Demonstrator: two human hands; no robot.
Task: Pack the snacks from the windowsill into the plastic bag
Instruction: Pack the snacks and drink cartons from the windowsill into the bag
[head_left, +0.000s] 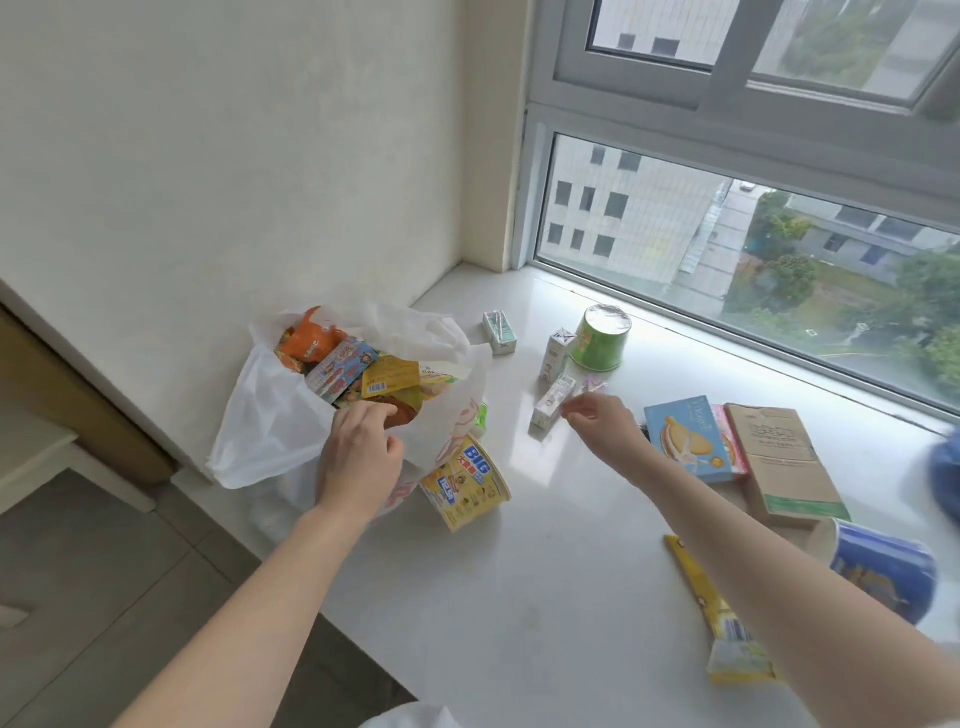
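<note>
snacks (555, 402) under curled right hand (602, 423)

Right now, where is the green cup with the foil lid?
In the head view the green foil-lidded cup stands upright on the windowsill near the window glass, far right of the plastic bag, just behind a small standing carton.

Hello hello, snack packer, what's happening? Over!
Left hand holds plastic bag open. Right hand empty, reaching toward small carton. Nothing blocking.
</note>
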